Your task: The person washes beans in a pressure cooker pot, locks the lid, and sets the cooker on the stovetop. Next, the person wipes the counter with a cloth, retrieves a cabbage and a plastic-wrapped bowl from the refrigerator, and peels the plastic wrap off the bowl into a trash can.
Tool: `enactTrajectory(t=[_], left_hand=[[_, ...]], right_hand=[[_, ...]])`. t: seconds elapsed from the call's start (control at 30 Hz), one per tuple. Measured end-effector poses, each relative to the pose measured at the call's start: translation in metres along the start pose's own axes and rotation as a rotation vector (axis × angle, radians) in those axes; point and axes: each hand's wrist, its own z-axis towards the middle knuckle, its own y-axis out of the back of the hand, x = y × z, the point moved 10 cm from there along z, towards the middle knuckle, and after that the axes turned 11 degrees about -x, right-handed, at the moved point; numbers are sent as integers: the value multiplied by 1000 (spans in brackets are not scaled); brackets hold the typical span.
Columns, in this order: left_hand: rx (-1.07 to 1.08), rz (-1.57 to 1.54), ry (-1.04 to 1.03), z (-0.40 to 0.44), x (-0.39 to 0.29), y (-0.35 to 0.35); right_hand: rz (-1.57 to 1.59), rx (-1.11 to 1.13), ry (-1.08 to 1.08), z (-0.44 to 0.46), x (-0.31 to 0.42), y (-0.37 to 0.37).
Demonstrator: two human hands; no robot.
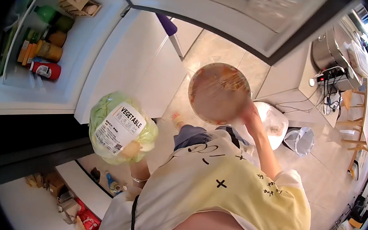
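Note:
My left hand (132, 150) grips a plastic-wrapped head of lettuce (144, 133) from below, its fingers mostly hidden behind it. A white label printed VEGETABLE faces up on the wrap. On the other side, my right hand (250, 115) is closed on the rim of a round bowl (217, 93) covered with clear cling film. Reddish-brown food shows through the film. The bowl is held out in front of me, above the tiled floor.
An open fridge door holds bottles, a red-capped jar (47, 70) and an egg carton (79, 3) at left. Another door panel spans the top. A white bin (270, 124) and a lined bin (300, 140) stand right, below a counter with tangled cables (331, 99).

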Motion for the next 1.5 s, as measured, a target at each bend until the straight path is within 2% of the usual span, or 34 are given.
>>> enactTrajectory(t=[0.13,0.23,0.6,1.03,1.5], left_hand=[[-3,-9,-30,-22,5,-20],[-3,-20,-60,-36,9,-28],[-34,-31,-190,-58,-22,-29],[-81,-69,-284,-75,-38,-20],[-131,-123,-351,-97,-54,1]], right_hand=[[27,-31,-15,3,9,60],[15,-43,55,19,17,114],[124,-177,201,56,96,194],[85,-116,364,90,197,205],[21,15,358,109,240,185]])
